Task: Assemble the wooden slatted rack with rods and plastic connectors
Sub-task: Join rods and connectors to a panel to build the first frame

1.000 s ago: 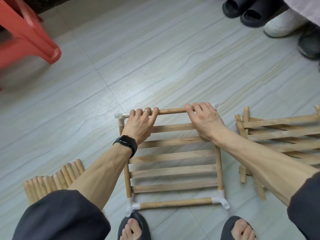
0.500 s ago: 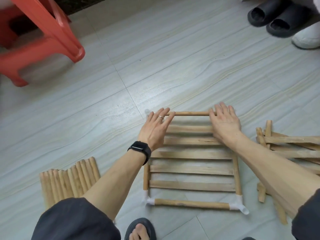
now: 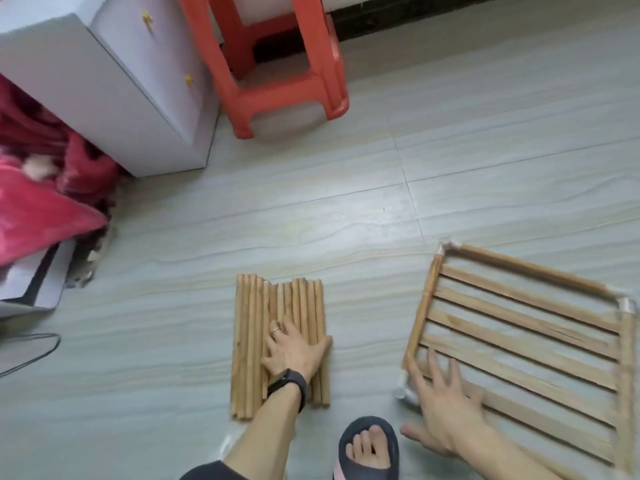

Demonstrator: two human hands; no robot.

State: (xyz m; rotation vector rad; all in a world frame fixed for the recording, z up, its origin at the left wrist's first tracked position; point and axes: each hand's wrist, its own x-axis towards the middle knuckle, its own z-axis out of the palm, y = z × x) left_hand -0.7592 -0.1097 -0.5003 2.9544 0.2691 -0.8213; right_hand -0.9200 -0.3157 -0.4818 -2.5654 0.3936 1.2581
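— What are the hands doing?
— The left hand [image 3: 294, 355] lies flat, fingers straight, on the rods [image 3: 249, 323]. The right hand [image 3: 443, 417] is spread wide over the near-left corner of the slatted panel [image 3: 526, 332], holding nothing.
— And the rods?
— Side by side on the floor [image 3: 346, 220], long axes running away from the person, left of the panel. The left hand is on them, so it likely picks.

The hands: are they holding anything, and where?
Nothing gripped: left hand lies flat on the rods; right hand spreads open over the rack corner.
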